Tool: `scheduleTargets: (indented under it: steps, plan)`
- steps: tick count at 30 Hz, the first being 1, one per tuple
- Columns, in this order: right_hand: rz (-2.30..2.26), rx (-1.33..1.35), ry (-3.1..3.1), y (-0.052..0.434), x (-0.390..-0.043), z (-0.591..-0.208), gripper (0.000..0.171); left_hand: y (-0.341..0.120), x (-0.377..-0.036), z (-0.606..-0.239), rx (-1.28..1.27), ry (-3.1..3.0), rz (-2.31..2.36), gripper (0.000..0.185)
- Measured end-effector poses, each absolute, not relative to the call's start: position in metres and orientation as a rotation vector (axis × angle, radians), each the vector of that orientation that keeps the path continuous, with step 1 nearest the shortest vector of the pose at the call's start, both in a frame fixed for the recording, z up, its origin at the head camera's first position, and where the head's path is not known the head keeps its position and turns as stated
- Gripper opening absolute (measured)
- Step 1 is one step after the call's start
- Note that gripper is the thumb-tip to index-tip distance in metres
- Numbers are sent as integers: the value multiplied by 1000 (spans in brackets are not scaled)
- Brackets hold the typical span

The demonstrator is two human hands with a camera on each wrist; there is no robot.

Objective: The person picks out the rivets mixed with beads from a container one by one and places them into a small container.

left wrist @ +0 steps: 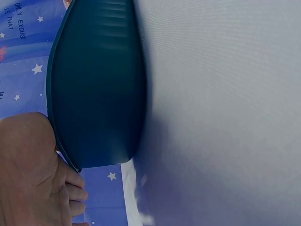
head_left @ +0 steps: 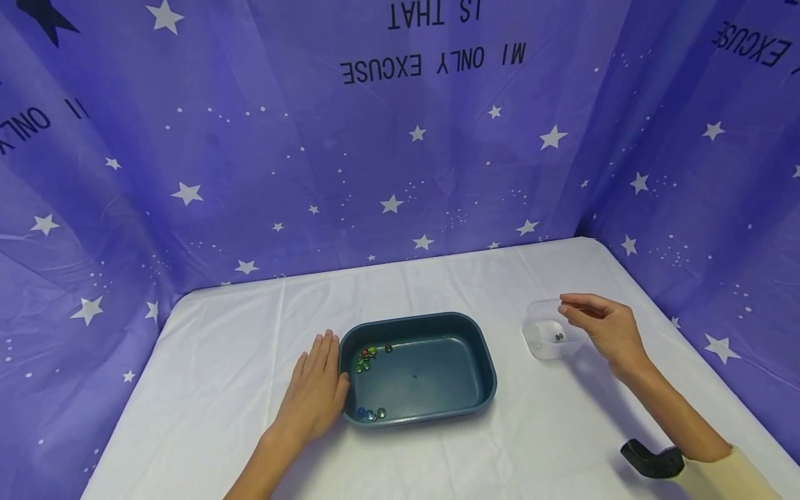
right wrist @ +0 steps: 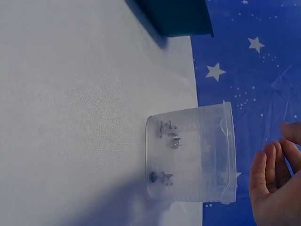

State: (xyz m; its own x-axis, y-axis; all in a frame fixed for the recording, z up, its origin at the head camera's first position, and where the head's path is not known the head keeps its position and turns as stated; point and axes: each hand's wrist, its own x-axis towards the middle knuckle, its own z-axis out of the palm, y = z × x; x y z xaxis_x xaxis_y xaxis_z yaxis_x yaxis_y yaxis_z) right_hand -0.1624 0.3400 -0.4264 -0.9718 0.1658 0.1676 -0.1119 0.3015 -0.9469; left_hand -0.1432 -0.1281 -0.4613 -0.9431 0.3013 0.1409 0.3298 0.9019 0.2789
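A dark teal plastic basin [head_left: 415, 396] sits on the white-covered table, with several glass marbles [head_left: 365, 360] along its left side and more in its near left corner. My left hand [head_left: 315, 389] lies flat against the basin's left rim, its fingers straight and the thumb at the edge. To the right stands a small clear plastic container [right wrist: 202, 155]; several marbles [right wrist: 164, 178] show through its wall. My right hand [head_left: 605, 332] is raised over the container's right side. Its fingers are loosely bent, thumb a little apart from them, and nothing shows between them.
A black curved device [head_left: 653, 460] is at the right wrist, beside a cream sleeve [head_left: 728, 479]. Purple curtains with white stars [head_left: 390, 203] and lettering enclose the back and sides of the table. The white cloth [head_left: 250, 347] has light creases.
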Motion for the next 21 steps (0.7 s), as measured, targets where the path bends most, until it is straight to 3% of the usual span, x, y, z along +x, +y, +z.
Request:
scheduleTargets:
  steps: [6, 21]
  plan:
    - [1863, -17, -2256, 333, -163, -423, 24, -127, -143, -460, -497, -2972, -466, 63]
    - [1858, 128, -2358, 271, -173, -413, 36, -126, -142, -458, -493, -2973, -468, 62]
